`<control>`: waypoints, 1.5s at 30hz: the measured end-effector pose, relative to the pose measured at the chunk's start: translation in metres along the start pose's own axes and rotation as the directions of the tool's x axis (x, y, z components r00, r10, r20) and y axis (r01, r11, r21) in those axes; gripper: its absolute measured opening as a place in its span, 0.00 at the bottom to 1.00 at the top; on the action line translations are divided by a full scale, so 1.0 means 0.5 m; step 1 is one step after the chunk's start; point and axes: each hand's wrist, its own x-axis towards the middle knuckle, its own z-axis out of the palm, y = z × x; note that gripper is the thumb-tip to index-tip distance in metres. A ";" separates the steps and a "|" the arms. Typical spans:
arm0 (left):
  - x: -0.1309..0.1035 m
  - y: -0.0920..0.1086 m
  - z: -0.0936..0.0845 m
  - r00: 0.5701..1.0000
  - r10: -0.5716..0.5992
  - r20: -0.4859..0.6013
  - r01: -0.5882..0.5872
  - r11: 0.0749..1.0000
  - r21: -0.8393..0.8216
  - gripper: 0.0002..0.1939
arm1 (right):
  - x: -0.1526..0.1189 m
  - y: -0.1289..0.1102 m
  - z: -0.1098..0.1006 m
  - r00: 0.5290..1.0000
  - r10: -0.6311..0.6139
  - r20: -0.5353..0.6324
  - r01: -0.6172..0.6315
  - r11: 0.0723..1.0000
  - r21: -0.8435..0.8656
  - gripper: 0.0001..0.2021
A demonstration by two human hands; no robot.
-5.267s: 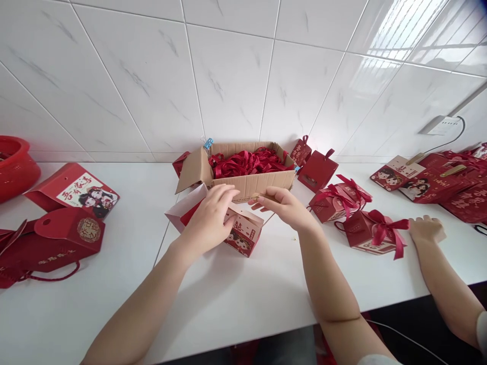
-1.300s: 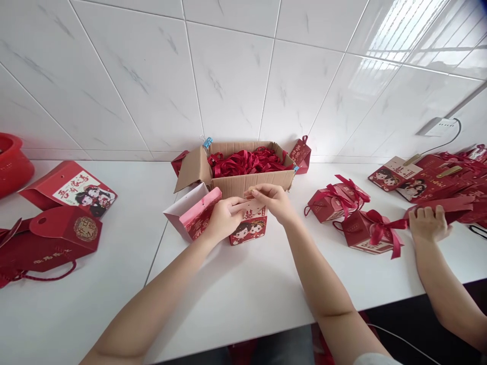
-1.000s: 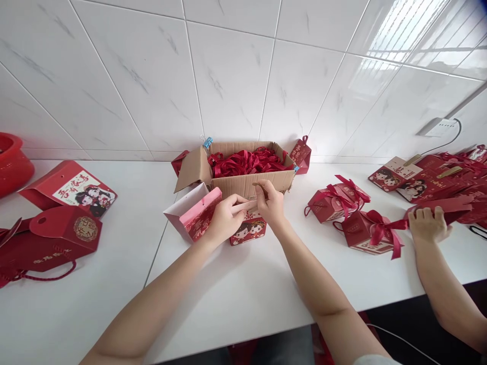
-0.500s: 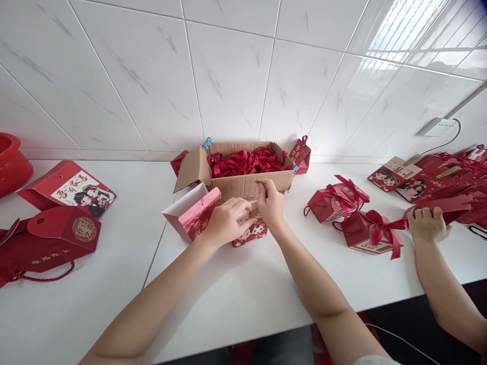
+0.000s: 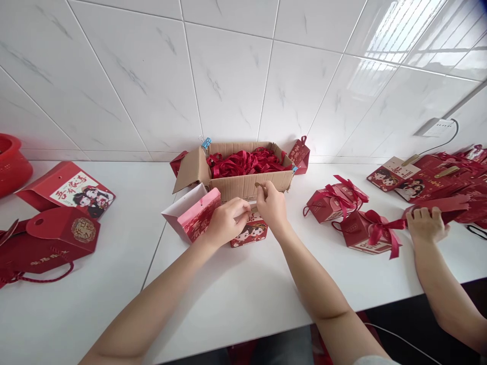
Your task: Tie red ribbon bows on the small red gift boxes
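Right in front of me stands a small red gift box (image 5: 251, 233) with two cartoon faces. My left hand (image 5: 227, 219) is at its upper left, thumb and fingers closed together; what they hold, if anything, is hidden. My right hand (image 5: 271, 205) pinches a small gold-brown strip above the box's right side. A pink and red box with a white inside (image 5: 201, 213) stands open at my left wrist. Behind both hands sits a cardboard carton (image 5: 247, 185) full of red ribbons (image 5: 249, 162).
Two ribbon-tied boxes (image 5: 371, 233) lie to the right. Another person's hand (image 5: 426, 224) rests on a red box beyond them, near piled boxes (image 5: 437, 175). Larger red boxes (image 5: 64, 238) and a red basin (image 5: 13, 165) are at left.
My left fingers have drawn slightly closer together, and more of the small box's printed front shows. My right hand has shifted very slightly. The other person's hand stays in place.
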 end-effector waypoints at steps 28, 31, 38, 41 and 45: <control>-0.022 0.112 -0.133 0.864 0.489 0.122 -0.491 0.871 -0.015 0.10 | -0.082 -0.083 -0.202 0.843 -0.393 0.368 0.261 0.896 0.358 0.08; -0.033 0.143 -0.146 0.809 0.581 0.087 -0.587 0.801 0.114 0.12 | -0.114 -0.094 -0.226 0.830 -0.487 0.271 0.406 0.862 0.305 0.07; -0.045 0.177 -0.140 0.772 0.635 0.033 -0.626 0.750 0.213 0.07 | -0.150 -0.107 -0.255 0.786 -0.582 0.208 0.554 0.812 0.182 0.09; -0.055 0.182 -0.128 0.827 0.560 -0.055 -0.543 0.820 0.182 0.10 | -0.151 -0.106 -0.260 0.779 -0.585 0.225 0.568 0.811 0.142 0.10; -0.057 0.182 -0.126 0.820 0.572 -0.012 -0.562 0.810 0.171 0.09 | -0.149 -0.102 -0.260 0.762 -0.600 0.244 0.588 0.799 0.130 0.10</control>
